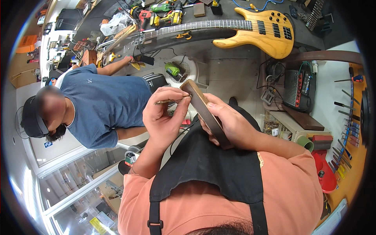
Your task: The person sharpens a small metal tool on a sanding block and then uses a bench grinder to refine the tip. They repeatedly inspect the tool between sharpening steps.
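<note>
My right hand (231,121) grips a long dark rectangular block (203,107) with brown edges, held at a slant over my black apron. My left hand (166,113) is closed in a pinch at the block's upper end, holding a thin stick-like piece (160,102) whose end meets the block near the fingertips; exactly what it is I cannot make out. Just beyond my hands a green cordless tool (172,70) lies on a white plastic stool (194,70).
A person in a blue T-shirt (105,102) stands at my left, arm toward the workbench (207,15), which holds a wooden bass guitar (254,43), drills (176,13) and clutter. An amplifier (293,88), a cabinet (290,121) and a tool rack (348,129) are at right.
</note>
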The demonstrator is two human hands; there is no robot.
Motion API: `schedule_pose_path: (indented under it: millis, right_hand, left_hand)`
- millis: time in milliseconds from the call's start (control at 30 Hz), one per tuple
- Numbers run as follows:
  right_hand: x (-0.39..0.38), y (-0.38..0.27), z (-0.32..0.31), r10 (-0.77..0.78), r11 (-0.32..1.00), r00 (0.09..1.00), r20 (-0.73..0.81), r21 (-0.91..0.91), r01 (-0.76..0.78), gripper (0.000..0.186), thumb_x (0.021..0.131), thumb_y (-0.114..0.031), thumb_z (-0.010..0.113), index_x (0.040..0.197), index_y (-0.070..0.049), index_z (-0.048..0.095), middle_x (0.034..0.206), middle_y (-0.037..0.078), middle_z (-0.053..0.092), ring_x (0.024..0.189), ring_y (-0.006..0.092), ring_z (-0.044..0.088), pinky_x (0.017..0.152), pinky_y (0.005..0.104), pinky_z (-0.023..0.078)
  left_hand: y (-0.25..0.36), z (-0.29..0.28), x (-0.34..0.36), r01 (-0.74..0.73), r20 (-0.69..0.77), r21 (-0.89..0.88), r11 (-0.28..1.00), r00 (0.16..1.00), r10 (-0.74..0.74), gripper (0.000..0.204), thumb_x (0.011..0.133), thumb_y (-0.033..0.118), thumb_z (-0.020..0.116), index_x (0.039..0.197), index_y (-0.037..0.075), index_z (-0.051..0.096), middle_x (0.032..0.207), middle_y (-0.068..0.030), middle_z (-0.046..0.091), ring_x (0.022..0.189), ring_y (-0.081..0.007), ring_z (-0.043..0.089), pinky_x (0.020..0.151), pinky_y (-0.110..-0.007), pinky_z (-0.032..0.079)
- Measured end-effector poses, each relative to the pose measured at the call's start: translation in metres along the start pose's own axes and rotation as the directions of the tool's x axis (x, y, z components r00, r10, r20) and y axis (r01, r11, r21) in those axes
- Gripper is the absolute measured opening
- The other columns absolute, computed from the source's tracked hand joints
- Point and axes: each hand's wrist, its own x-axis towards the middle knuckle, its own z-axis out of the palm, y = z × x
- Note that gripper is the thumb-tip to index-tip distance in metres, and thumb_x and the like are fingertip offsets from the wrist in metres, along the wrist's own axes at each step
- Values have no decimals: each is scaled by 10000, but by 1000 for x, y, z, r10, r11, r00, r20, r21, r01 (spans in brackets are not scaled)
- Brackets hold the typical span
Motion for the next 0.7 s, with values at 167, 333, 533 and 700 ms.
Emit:
schedule_pose_path:
  millis: [167, 333, 533, 700]
  right_hand:
    - [-1, -6, 4, 26, 999, 999, -19, -23, -27, 523, 1153, -367, 363, 1613, -124, 417, 935, 37, 583, 704, 124, 549, 606, 284, 497]
    - [0, -3, 6, 23, 1000, 1000, -1, -11, -23, 500, 1153, -356, 364, 1587, -117, 429, 910, 36, 572, 680, 123, 543, 599, 282, 491]
    - [0, -1, 7, 21, 1000, 1000, 9, -20, -21, 471, 1155, -348, 362, 1546, -103, 456, 941, 35, 562, 718, 117, 539, 608, 285, 492]
    - [0, 5, 8, 17, 1000, 1000, 9, -7, -17, 475, 1157, -339, 374, 1566, -107, 445, 924, 32, 562, 705, 107, 533, 604, 273, 485]
  left_hand:
    - [13, -12, 9, -96, 168, 247, 964, 984, 55, 234, 855, -151, 795, 1014, 8, 730, 1015, -113, 745, 912, -198, 715, 776, -300, 574]
    - [24, -17, 15, -162, 264, 360, 919, 962, 67, 227, 855, -136, 799, 1019, 12, 746, 1012, -117, 746, 905, -206, 721, 767, -307, 575]
    - [18, -15, 4, -114, 167, 328, 938, 984, 61, 246, 830, -130, 811, 1016, 17, 745, 1008, -110, 751, 896, -202, 729, 769, -308, 576]
    - [16, -25, 4, -251, 273, 427, 869, 952, 141, 287, 813, -134, 820, 1039, 16, 726, 1002, -115, 765, 877, -221, 740, 769, -308, 578]
